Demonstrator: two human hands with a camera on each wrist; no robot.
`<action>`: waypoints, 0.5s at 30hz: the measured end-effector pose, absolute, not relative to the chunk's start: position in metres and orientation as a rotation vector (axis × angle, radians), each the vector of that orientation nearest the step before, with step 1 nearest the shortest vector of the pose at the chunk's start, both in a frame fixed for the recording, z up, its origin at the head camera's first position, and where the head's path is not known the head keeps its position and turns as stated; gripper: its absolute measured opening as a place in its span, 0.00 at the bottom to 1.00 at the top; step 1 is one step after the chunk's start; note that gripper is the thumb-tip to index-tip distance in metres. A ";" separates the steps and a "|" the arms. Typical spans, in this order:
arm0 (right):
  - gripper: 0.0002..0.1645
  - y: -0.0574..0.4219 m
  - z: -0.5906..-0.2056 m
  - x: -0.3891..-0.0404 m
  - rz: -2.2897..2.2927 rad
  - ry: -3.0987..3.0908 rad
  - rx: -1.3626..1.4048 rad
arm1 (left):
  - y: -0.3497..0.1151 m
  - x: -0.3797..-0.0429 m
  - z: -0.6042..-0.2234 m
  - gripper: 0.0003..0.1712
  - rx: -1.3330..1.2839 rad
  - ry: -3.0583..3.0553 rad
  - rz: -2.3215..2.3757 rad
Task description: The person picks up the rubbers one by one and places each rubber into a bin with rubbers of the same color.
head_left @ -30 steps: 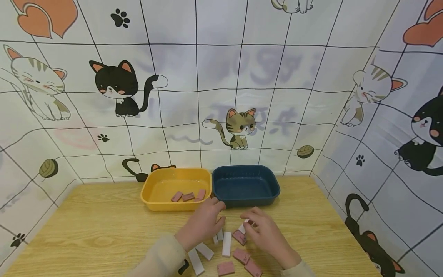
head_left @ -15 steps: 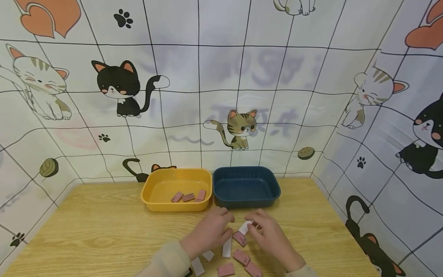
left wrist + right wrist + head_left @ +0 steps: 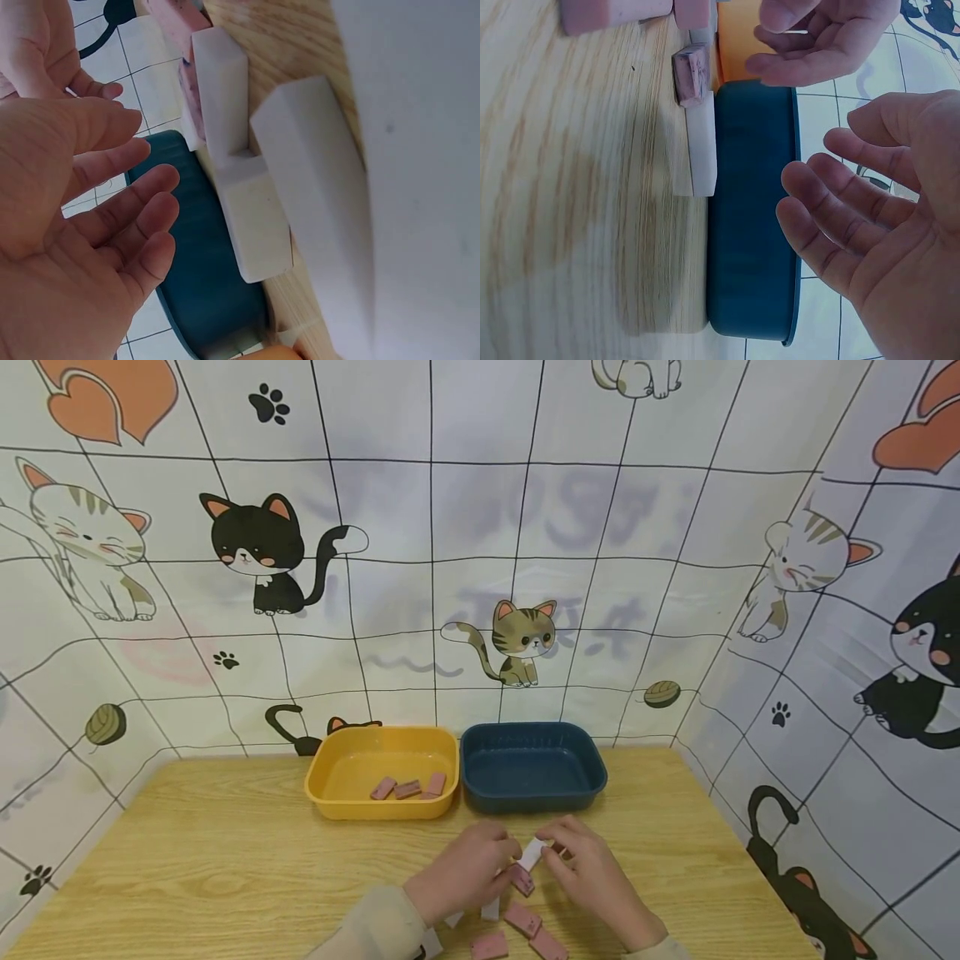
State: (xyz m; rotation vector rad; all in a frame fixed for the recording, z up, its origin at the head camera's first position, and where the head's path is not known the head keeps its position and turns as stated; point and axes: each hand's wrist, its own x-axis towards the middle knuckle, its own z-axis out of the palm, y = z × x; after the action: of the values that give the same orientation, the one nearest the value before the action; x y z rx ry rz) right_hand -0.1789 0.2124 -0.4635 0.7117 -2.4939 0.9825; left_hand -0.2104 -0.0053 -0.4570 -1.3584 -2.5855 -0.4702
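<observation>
A white block (image 3: 533, 853) lies on the table between the two hands, its lower end meeting a pink block (image 3: 521, 878). My left hand (image 3: 467, 867) hovers at their left with loosely bent fingers. In the left wrist view nothing lies between those fingers (image 3: 154, 191). From the right, my right hand (image 3: 588, 870) stands over the white block's far end; the right wrist view shows its relaxed fingers (image 3: 829, 206) apart from the block. More white blocks (image 3: 307, 150) lie under and beside the left hand, partly hidden. Several pink blocks (image 3: 522, 918) lie nearer the front.
A yellow tray (image 3: 322, 789) with several pink pieces (image 3: 407, 789) stands at the back. Right beside it is a dark blue tray (image 3: 534, 802). Behind both hangs a cat-patterned sheet (image 3: 390, 552), which also covers the sides of the wooden table (image 3: 225, 860).
My left hand has moved right and toward the front, close to the pink and white blocks, now covering more white blocks. The right hand has shifted slightly, uncovering more of the white block.
</observation>
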 end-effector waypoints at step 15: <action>0.09 0.211 -0.465 -0.179 0.978 -2.476 0.713 | -0.001 -0.215 -0.470 0.05 -1.385 -2.602 -0.377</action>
State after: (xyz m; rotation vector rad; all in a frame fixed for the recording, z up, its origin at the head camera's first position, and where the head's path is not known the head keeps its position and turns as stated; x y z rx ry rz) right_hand -0.1788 0.2109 -0.4647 0.7133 -2.4765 0.9778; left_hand -0.2149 -0.0007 -0.4701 -1.3846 -2.6020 -0.3767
